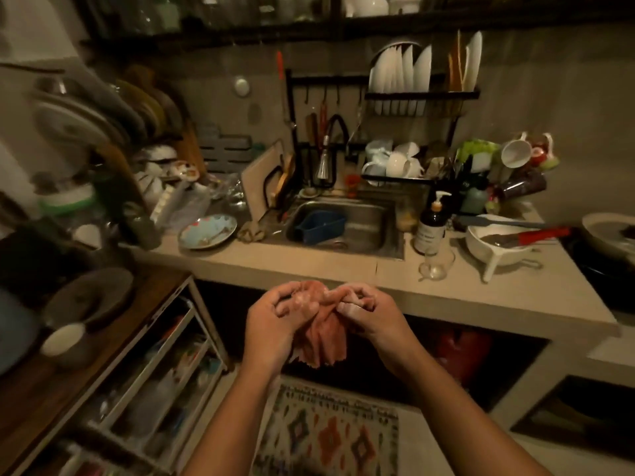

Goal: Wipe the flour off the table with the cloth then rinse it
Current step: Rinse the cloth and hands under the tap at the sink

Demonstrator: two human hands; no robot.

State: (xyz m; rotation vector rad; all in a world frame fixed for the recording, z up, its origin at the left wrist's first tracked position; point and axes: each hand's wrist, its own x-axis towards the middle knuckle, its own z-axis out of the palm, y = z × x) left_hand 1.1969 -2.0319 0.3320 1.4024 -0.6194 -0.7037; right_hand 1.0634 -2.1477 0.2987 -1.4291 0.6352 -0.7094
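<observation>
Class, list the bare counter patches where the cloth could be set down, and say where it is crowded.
Free: the front counter strip between the sink rim and the counter edge, from the patterned plate to the glass cup; also the front corner before the white strainer bowl. Crowded: behind the plate, and around the soap bottle.

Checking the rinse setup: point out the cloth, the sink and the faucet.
cloth (pixel 321 345): head view, on the hanging pink folds.
sink (pixel 369 216): head view, on the bare steel inner wall at the right.
faucet (pixel 323 164): head view, on the metal spray head.
</observation>
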